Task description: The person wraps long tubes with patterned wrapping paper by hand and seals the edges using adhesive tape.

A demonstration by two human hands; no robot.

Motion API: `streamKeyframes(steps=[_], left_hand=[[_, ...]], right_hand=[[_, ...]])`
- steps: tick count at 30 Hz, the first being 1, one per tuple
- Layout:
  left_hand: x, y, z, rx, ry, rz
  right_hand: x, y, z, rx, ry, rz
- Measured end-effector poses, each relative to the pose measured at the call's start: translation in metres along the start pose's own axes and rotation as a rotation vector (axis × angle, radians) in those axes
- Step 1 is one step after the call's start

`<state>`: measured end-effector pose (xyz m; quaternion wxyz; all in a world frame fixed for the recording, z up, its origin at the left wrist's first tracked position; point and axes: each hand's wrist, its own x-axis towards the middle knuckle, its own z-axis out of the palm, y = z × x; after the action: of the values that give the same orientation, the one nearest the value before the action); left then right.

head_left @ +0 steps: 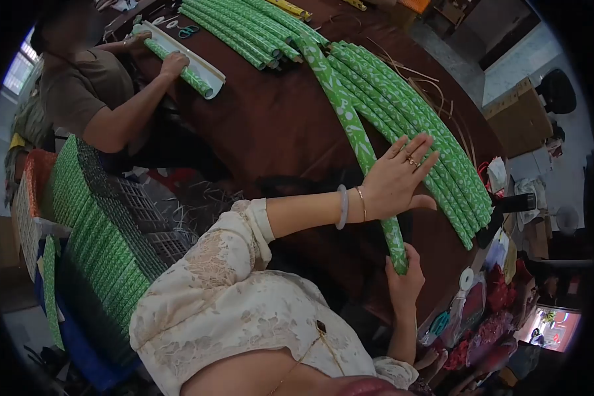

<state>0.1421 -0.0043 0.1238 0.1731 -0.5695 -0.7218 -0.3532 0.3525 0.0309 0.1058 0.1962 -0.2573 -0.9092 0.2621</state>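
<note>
A long green wrapping paper roll (351, 125) with a white pattern slants across the dark table towards me. My right hand (406, 280) is closed around its near end. Over the roll, a little farther up, lies my left hand (397, 177), palm down with the fingers stretched out and the thumb to the side. The left hand covers part of the roll, so I cannot tell how firmly it presses. Just beyond my left fingers is a pile of similar green rolls (435, 155).
More green rolls (237, 30) lie at the far side of the brown-covered table (264, 125). At left, a co-worker (89, 92) holds a green roll (195, 80) over a white tray (216, 78). Green stacks (99, 231) stand left of me. Scissors (440, 323) and tape (466, 278) are at right.
</note>
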Motion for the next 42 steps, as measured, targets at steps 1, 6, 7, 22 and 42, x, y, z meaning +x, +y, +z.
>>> streamKeyframes(steps=[1,6,7,22,42], left_hand=[[0.000,-0.001,-0.004,-0.006,0.021,0.007],[0.006,-0.026,-0.025,0.155,0.084,-0.093],[0.008,-0.033,-0.029,0.191,0.115,-0.125],[0.007,-0.038,-0.055,0.211,0.222,-0.144],[0.027,-0.070,-0.064,0.385,0.332,-0.072]], right_hand=[[0.001,-0.002,-0.002,0.017,-0.011,-0.002],[-0.008,0.004,-0.011,-0.049,0.044,-0.055],[-0.010,0.005,-0.013,-0.073,0.074,-0.085],[-0.023,0.013,-0.019,-0.032,0.049,-0.109],[-0.027,0.014,-0.019,-0.060,0.106,-0.051]])
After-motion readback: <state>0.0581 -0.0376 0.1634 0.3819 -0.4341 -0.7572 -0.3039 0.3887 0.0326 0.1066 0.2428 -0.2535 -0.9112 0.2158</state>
